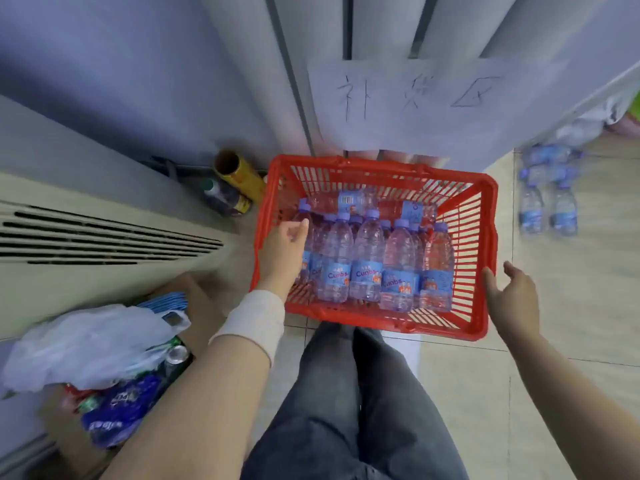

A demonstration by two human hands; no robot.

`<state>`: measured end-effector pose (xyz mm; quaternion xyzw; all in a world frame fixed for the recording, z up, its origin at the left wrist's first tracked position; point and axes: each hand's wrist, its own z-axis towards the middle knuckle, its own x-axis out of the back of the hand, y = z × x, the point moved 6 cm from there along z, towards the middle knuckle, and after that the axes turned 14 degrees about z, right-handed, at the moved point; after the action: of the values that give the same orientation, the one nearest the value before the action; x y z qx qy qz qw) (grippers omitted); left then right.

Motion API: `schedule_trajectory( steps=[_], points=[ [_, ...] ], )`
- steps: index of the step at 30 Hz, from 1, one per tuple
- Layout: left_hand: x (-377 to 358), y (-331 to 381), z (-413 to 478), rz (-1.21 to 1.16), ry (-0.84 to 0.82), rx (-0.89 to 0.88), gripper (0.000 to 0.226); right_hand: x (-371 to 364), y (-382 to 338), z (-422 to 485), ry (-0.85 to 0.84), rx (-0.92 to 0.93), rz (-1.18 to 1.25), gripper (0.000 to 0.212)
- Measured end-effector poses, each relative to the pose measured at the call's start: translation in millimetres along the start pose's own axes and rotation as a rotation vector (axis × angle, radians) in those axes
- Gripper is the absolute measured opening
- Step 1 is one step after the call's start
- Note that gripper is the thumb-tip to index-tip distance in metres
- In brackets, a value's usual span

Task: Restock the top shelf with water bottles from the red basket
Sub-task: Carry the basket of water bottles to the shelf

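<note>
Head view is looking straight down at the red basket (489,237) sitting on the floor, with the water bottles (367,261) packed inside it. The front row is lying or leaning side by side, touching, caps pointing to 12 o'clock and bases toward 6, so each long axis is running 6 to 12. Behind them two bottles are lying crosswise, long axes running 9 to 3, the left one's cap pointing to 9.

The left hand (282,251) is reaching in at the basket's 9 o'clock side, fingers curling beside the leftmost bottles. I cannot tell whether they are closing on one, since the back of the hand is hiding the grip. The right hand (512,299) is hovering just outside the rim at about 4 o'clock, fingers spread wide and holding nothing.

Judging from this, the tight packing is the main risk. Lifting one bottle from the left end is likely to drag or roll its neighbours, and the crosswise bottle at 12 o'clock may be shifting into the gap. The smooth, rounded plastic is also inviting a slip if the grip is landing on the label rather than the neck. With the right hand not bracing the rim, the light basket may be sliding. No shelf is showing here.
</note>
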<state>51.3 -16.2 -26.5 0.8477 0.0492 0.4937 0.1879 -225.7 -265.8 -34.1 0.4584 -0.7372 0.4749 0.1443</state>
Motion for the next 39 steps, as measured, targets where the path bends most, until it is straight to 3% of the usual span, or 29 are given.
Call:
schedule_trajectory(
  steps=[6, 9, 12, 17, 21, 27, 31, 39],
  points=[
    [-3.1, -61.9, 51.9, 0.166, 0.158, 0.108, 0.047, -25.6, 20.0, 39.8, 0.096, -0.146, 0.112, 0.055],
    [-20.7, -87.5, 71.9, 0.051, 0.086, 0.170, 0.062, -38.9, 24.4, 49.6, 0.105, -0.166, 0.160, 0.049],
    [-34.7, -81.9, 73.1, -0.062, -0.068, 0.207, 0.052, -43.8, 29.6, 53.1, 0.168, -0.235, 0.222, 0.052],
    [-35.0, -81.7, 81.8, -0.068, -0.027, 0.218, 0.049, -42.3, 29.1, 59.5, 0.199, -0.317, 0.248, 0.059],
    [-35.9, -80.6, 83.3, -0.084, -0.120, 0.209, 0.047, -40.2, 32.0, 70.1, 0.087, -0.390, 0.295, 0.072],
    [-29.9, -81.4, 93.5, 0.038, -0.134, 0.196, 0.056, -39.7, 19.2, 77.2, -0.089, -0.362, 0.186, 0.068],
    [-25.8, -79.2, 97.7, 0.096, -0.129, 0.200, 0.068, -37.4, 17.6, 79.4, -0.106, -0.330, 0.128, 0.062],
    [-21.5, -68.8, 80.9, 0.155, -0.091, 0.246, 0.068, -27.3, 23.1, 75.3, -0.082, -0.334, 0.014, 0.064]
  ],
)
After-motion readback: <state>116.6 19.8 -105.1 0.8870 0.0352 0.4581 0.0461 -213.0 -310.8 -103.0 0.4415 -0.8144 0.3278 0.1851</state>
